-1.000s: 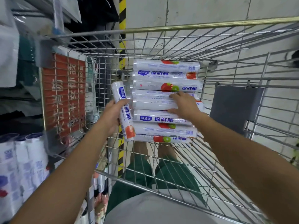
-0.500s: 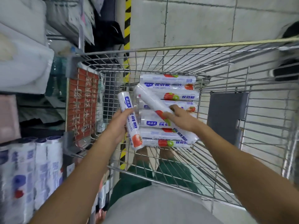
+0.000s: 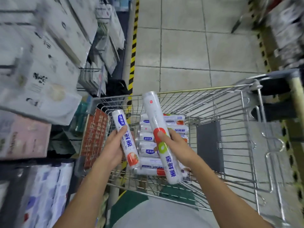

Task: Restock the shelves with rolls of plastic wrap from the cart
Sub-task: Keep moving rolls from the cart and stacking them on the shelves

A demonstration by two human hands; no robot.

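Holds two rolls of plastic wrap just above the cart: a shorter roll (image 3: 126,142) in the left hand (image 3: 113,150), fingers curled round its middle, and a longer roll (image 3: 152,112) in the right hand (image 3: 178,146), thumb pressed on its red band, fingers wrapped behind. Looks down on more rolls (image 3: 147,151) stacked crosswise in the wire cart (image 3: 230,145) below. Stands beside stocked shelves (image 3: 41,55) at left, on tiled floor (image 3: 181,46).

Bare left hand (image 3: 113,150) and right hand (image 3: 176,143), light grey top (image 3: 164,216), perhaps green trousers (image 3: 130,204).
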